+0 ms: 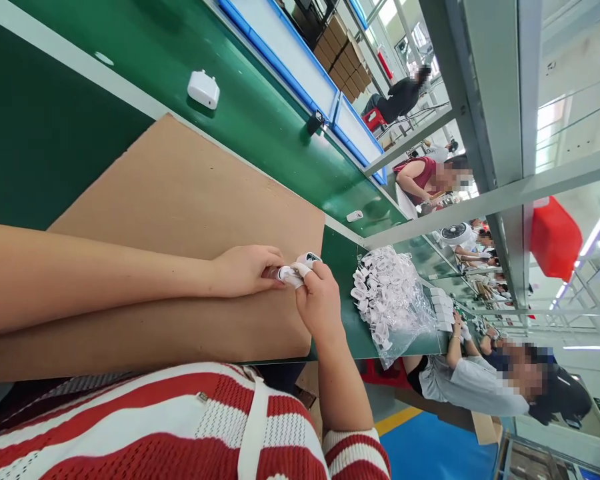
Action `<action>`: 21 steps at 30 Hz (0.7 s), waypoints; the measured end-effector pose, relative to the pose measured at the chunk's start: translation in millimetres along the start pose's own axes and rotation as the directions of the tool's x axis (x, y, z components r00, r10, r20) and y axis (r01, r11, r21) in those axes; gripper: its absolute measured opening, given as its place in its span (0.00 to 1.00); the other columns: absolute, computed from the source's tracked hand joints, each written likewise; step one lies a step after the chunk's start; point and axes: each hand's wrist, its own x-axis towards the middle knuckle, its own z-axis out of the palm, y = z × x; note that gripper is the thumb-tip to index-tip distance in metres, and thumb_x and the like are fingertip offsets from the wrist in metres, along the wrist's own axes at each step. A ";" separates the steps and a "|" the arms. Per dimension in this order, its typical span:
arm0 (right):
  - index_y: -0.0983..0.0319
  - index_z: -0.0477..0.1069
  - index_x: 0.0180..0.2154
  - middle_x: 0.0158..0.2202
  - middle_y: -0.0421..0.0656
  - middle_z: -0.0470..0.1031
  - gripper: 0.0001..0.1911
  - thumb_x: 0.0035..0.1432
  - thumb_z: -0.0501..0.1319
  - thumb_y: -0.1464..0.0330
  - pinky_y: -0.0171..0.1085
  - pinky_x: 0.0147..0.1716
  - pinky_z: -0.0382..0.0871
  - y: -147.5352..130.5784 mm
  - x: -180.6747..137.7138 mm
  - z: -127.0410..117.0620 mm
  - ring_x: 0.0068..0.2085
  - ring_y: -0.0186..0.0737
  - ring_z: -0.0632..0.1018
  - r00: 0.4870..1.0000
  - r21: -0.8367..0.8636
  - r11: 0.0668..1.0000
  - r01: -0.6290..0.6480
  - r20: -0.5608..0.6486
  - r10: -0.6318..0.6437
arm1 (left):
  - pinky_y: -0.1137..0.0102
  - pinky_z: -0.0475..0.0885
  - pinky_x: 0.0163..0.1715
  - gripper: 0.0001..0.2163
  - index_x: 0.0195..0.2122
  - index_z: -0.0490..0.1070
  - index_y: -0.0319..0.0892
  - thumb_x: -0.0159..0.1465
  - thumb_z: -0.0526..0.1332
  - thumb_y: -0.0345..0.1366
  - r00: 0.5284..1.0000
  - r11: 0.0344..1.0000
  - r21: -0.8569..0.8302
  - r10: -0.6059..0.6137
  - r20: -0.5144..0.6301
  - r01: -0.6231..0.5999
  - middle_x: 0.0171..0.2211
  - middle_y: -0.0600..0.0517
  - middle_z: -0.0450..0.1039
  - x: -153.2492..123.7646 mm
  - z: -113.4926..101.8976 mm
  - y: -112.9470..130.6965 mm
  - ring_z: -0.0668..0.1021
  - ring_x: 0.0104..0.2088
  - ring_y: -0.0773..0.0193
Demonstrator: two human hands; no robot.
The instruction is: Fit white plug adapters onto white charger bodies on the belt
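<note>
My left hand [247, 270] reaches in from the left over a brown cardboard sheet [195, 200], its fingers pinched at one end of a small white plastic part [286, 273]. The other end lies in my right hand [321, 300], which has white covers on the thumb and a fingertip. Both hands meet at this part, and fingers hide much of it. A white housing with a dark opening [310, 258] shows just beyond my right fingers; whether it joins the small part I cannot tell. To the right lies a clear bag [400, 313] with a heap of white plastic parts [380, 287].
On the green conveyor [260, 133] beyond the cardboard sit a white charger [203, 90], a smaller white piece [354, 216] and a black object [315, 123]. Blue-edged trays [300, 60] line its far side. A co-worker in grey [473, 380] works at the right. Metal posts [485, 193] cross overhead.
</note>
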 end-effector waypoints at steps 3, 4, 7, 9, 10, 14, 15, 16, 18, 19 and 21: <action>0.60 0.78 0.47 0.40 0.45 0.73 0.15 0.64 0.57 0.77 0.37 0.42 0.71 -0.9 -0.3 -3.1 0.43 0.43 0.75 0.999 0.000 1.000 0.008 -0.031 -0.008 | 0.67 0.64 0.30 0.20 0.27 0.71 0.42 0.64 0.59 0.55 1.000 1.000 -0.009 -0.003 -0.003 0.003 0.34 0.49 0.73 0.4 -0.6 0.8 0.74 0.31 0.60; 0.60 0.78 0.45 0.39 0.45 0.72 0.14 0.63 0.57 0.77 0.37 0.41 0.70 -1.6 -0.4 -2.9 0.42 0.42 0.74 1.000 -0.013 1.000 0.010 -0.030 -0.011 | 0.67 0.64 0.30 0.20 0.27 0.71 0.42 0.64 0.59 0.55 1.000 1.000 -0.010 -0.004 -0.005 0.004 0.34 0.48 0.73 0.5 -0.5 0.4 0.74 0.31 0.60; 0.59 0.75 0.34 0.35 0.43 0.69 0.10 0.61 0.58 0.77 0.36 0.35 0.67 -3.3 -0.5 1.0 0.37 0.41 0.71 1.000 -0.064 0.998 0.020 -0.003 -0.020 | 0.67 0.64 0.30 0.19 0.28 0.72 0.42 0.63 0.59 0.54 1.000 1.000 -0.015 -0.008 -0.002 0.008 0.34 0.48 0.73 0.3 0.5 -1.3 0.74 0.31 0.60; 0.59 0.71 0.29 0.34 0.42 0.68 0.11 0.61 0.58 0.78 0.36 0.34 0.65 -3.5 -0.2 3.7 0.35 0.40 0.70 1.000 -0.079 0.997 0.025 0.012 -0.024 | 0.67 0.64 0.30 0.19 0.28 0.73 0.43 0.63 0.59 0.54 1.000 1.000 -0.023 -0.008 0.004 0.008 0.34 0.48 0.73 -0.1 1.1 -2.3 0.74 0.31 0.60; 0.59 0.69 0.27 0.33 0.42 0.67 0.12 0.61 0.58 0.78 0.36 0.34 0.65 -3.3 0.2 4.5 0.35 0.40 0.70 0.999 -0.081 0.996 0.026 0.022 -0.025 | 0.67 0.64 0.31 0.19 0.28 0.73 0.43 0.64 0.59 0.54 1.000 1.000 -0.026 -0.006 0.003 0.006 0.34 0.48 0.73 -0.2 1.4 -2.7 0.74 0.31 0.60; 0.58 0.67 0.26 0.32 0.41 0.66 0.14 0.61 0.58 0.79 0.36 0.34 0.64 -3.7 4.0 4.6 0.35 0.39 0.70 0.999 -0.094 0.995 0.021 0.046 -0.017 | 0.66 0.64 0.31 0.20 0.28 0.73 0.43 0.65 0.58 0.54 1.000 1.000 -0.019 0.009 -0.012 -0.009 0.32 0.49 0.72 0.4 2.3 -5.4 0.74 0.30 0.60; 0.58 0.68 0.26 0.32 0.41 0.66 0.13 0.61 0.59 0.78 0.36 0.33 0.63 -4.9 5.0 4.9 0.35 0.39 0.71 0.999 -0.103 0.995 0.011 0.048 -0.006 | 0.66 0.64 0.30 0.20 0.28 0.73 0.43 0.65 0.58 0.54 1.000 1.000 -0.015 0.012 -0.015 -0.012 0.32 0.49 0.72 0.8 2.7 -6.4 0.74 0.30 0.60; 0.58 0.69 0.27 0.32 0.41 0.66 0.12 0.61 0.59 0.77 0.36 0.32 0.63 -6.8 5.7 5.7 0.35 0.39 0.71 0.999 -0.112 0.994 -0.009 0.044 0.014 | 0.66 0.64 0.30 0.20 0.28 0.73 0.43 0.65 0.58 0.54 1.000 1.000 -0.011 0.015 -0.018 -0.016 0.32 0.48 0.72 1.3 3.2 -7.5 0.74 0.30 0.60; 0.58 0.72 0.29 0.32 0.42 0.68 0.10 0.61 0.60 0.75 0.36 0.31 0.62 -11.9 5.3 9.2 0.34 0.39 0.72 0.997 -0.116 0.991 -0.074 0.015 0.076 | 0.66 0.65 0.31 0.20 0.29 0.74 0.43 0.64 0.58 0.55 0.999 1.000 -0.009 0.020 -0.026 -0.021 0.32 0.48 0.73 1.8 4.5 -9.2 0.74 0.30 0.60; 0.58 0.75 0.32 0.33 0.42 0.69 0.08 0.61 0.60 0.75 0.36 0.31 0.63 -14.5 3.9 11.8 0.34 0.39 0.72 0.994 -0.099 0.989 -0.111 -0.007 0.110 | 0.66 0.66 0.31 0.20 0.30 0.75 0.43 0.64 0.58 0.55 0.999 1.000 -0.011 0.019 -0.031 -0.019 0.33 0.48 0.73 1.8 5.0 -9.4 0.74 0.30 0.60; 0.58 0.79 0.42 0.36 0.42 0.72 0.10 0.62 0.61 0.73 0.35 0.33 0.67 -16.5 -1.6 17.8 0.36 0.40 0.74 0.986 -0.016 0.987 -0.160 -0.052 0.159 | 0.66 0.67 0.31 0.19 0.30 0.76 0.44 0.62 0.58 0.55 1.000 1.000 -0.012 0.008 -0.019 -0.008 0.32 0.48 0.74 2.1 4.2 -8.2 0.75 0.31 0.59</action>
